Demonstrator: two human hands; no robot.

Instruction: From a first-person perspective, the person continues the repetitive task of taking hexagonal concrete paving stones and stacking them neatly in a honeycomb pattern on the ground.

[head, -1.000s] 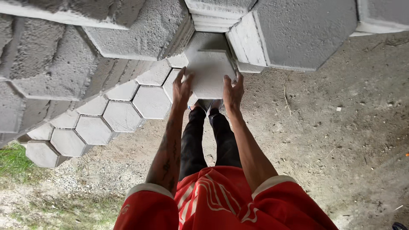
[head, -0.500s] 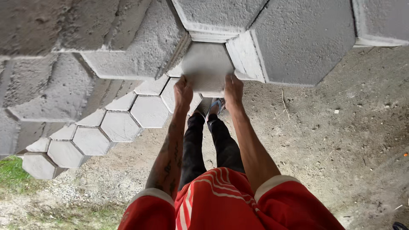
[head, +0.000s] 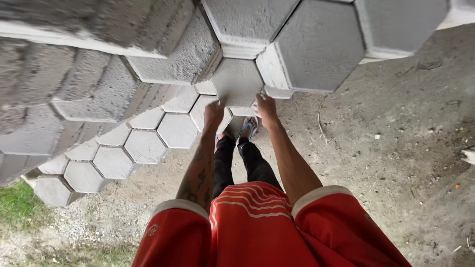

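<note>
Both hands, left hand [head: 213, 112] and right hand [head: 265, 105], seemingly pinch a rough grey hexagonal concrete block [head: 236, 81] by its lower edge.

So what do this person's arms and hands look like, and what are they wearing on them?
Both hands are bare, with no gloves: the left hand and the right hand. The forearms are uncovered; the left forearm carries dark tattoo markings. Short red sleeves with pale cuffs end near the elbows, part of a red shirt with thin pale stripes.
</note>
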